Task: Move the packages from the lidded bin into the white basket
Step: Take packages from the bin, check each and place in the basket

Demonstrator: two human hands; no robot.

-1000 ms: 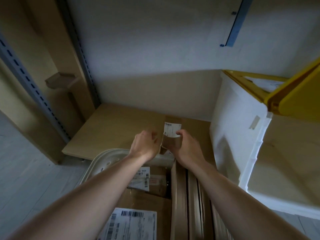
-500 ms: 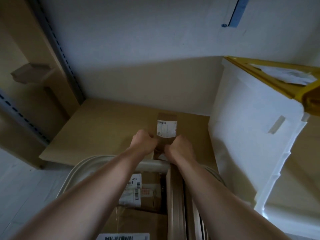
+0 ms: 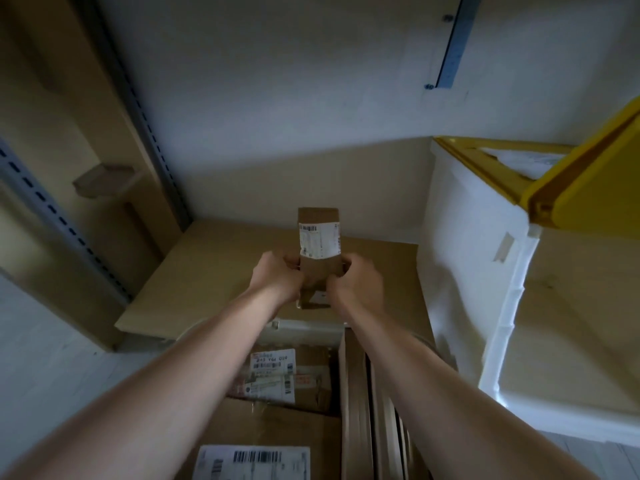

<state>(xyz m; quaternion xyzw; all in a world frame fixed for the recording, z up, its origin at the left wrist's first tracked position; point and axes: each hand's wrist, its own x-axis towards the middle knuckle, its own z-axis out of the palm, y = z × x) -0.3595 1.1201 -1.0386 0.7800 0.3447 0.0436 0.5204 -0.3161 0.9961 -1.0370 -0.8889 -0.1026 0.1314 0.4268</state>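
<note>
I hold a small brown cardboard package (image 3: 318,220) with a white barcode label upright in both hands. My left hand (image 3: 275,280) grips its left side and my right hand (image 3: 356,285) its right side. It hangs above the far rim of the white basket (image 3: 311,329). The basket below holds several brown packages, one with a white label (image 3: 273,375) and another with a barcode label (image 3: 254,462) nearest me, plus flat ones standing on edge (image 3: 356,410). The white lidded bin (image 3: 478,271) stands at the right, its yellow lid (image 3: 588,188) raised.
A wooden shelf board (image 3: 214,268) lies under and behind the basket. A white wall rises behind it. A metal slotted upright (image 3: 138,109) and wooden shelving stand at the left. Pale floor (image 3: 41,358) shows at lower left.
The package in my hands has risen and now stands taller, with more of its labelled face showing. Both hands stay on its sides above the basket's far rim.
</note>
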